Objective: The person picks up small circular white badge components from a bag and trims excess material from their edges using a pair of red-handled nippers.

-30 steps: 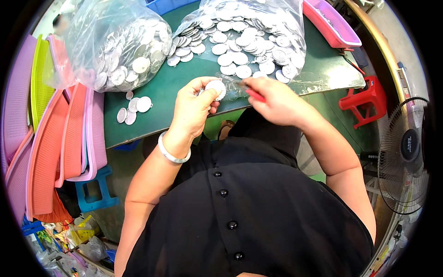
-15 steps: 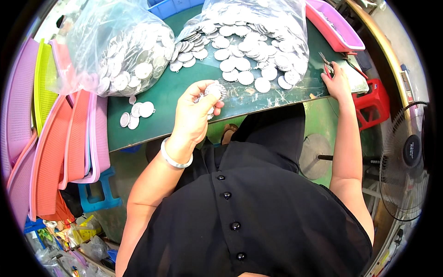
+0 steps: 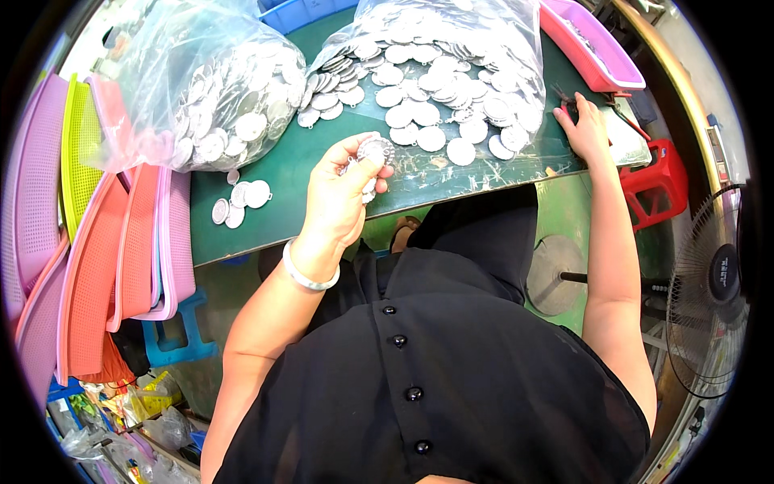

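Observation:
My left hand (image 3: 343,189) is closed on several round silver metal discs (image 3: 374,151), pinched between thumb and fingers above the table's near edge. At the table's right end, my right hand (image 3: 588,133) has its thumb and fingers around a pair of red-handled pliers (image 3: 569,106). The palm hides part of the handles. A big spread of similar discs (image 3: 461,151), some with small loops, spills from a clear plastic bag (image 3: 520,32) at the middle of the table. Left of my left hand lies a small group of discs (image 3: 258,194).
A second clear bag (image 3: 161,48) full of discs stands at the back left of the green table (image 3: 282,218). Stacked plastic baskets (image 3: 89,274) crowd the left side. A pink tray (image 3: 613,71) is at the back right. Beyond the table are a red stool (image 3: 663,173) and a fan (image 3: 717,282).
My right hand has shifted slightly up and left over the pliers, covering more of them. My left hand still holds the discs in nearly the same spot. The view has moved slightly.

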{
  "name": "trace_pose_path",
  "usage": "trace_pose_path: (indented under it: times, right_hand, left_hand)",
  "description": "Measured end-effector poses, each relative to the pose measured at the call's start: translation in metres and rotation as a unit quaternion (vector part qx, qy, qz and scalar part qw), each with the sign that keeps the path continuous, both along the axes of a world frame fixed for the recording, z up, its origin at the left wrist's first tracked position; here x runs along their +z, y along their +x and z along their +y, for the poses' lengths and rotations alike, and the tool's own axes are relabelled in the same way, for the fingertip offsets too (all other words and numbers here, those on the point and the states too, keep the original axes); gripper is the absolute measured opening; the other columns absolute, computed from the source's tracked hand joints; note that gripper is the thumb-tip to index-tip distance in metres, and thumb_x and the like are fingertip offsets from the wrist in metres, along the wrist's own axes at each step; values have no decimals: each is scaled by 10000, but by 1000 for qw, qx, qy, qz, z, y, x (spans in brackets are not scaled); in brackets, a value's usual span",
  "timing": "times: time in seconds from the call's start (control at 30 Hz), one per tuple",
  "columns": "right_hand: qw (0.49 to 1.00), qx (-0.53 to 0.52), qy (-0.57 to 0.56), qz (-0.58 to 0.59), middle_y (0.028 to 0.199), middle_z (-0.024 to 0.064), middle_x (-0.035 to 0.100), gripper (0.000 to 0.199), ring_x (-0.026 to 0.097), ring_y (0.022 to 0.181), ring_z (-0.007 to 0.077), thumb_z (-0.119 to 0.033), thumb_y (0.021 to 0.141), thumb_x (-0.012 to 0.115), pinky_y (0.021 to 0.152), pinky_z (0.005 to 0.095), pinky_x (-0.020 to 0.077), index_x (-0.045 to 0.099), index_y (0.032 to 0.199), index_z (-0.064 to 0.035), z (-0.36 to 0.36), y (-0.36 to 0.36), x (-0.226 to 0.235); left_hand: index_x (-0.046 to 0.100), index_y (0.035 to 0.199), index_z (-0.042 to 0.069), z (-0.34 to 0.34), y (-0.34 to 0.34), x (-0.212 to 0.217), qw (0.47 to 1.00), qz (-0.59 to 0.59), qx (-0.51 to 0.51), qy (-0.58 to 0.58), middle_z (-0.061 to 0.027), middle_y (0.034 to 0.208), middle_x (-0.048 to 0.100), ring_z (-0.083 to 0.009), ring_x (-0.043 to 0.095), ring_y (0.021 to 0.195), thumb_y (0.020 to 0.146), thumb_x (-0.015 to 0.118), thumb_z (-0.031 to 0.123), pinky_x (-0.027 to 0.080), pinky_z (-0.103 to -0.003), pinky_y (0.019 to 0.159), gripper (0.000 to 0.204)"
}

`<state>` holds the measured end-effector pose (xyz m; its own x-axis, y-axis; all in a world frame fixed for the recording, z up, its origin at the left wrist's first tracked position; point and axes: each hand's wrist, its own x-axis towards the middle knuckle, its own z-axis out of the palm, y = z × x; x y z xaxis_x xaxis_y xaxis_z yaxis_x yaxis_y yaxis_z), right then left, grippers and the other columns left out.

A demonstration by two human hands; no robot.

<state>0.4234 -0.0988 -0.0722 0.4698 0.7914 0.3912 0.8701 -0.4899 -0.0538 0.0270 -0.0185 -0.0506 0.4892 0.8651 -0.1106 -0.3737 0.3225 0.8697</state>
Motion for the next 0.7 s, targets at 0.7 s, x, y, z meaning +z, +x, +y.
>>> trace_pose_path:
  times: [0.7]
  right_hand:
    - [963, 188, 186, 44, 1049, 147, 568, 269, 521, 997, 300, -106, 763, 599, 862, 364, 404, 571, 1016, -19, -7, -79, 40]
  left_hand:
    - [488, 1110, -11, 5, -5, -2, 999, 3, -18, -37, -84, 904, 575, -152, 570, 731, 808, 568, 38, 471, -232, 580, 316]
